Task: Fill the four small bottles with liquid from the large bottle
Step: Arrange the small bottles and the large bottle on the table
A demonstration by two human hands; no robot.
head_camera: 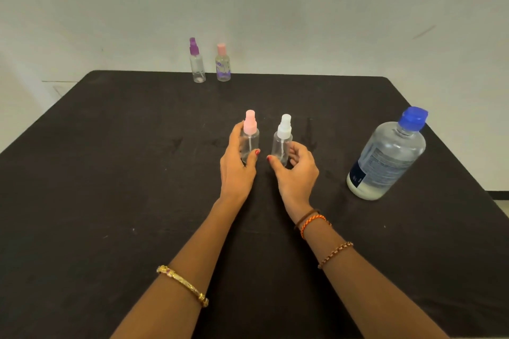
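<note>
On the black table (110,173) there are 4 small spray bottles and 1 big one. Going left to right: at the far edge stands a purple-capped bottle (197,62), with a pink-lidded bottle (222,63) just beside it, both upright and well apart from the hands. Closer in, the left hand (237,165) has its fingers and thumb wrapped around the clear body of a pink-capped spray bottle (250,132), which stands upright on the table. Right next to it, the right hand (296,168) curls around the lower part of a white-capped spray bottle (283,137), thumb in front, fingers behind, also upright. The 2 bottles are near each other but not touching. Both look empty. Far right, the large bottle (385,157) with a blue cap stands alone, a bit of whitish liquid at the bottom, nobody touching it.
</note>
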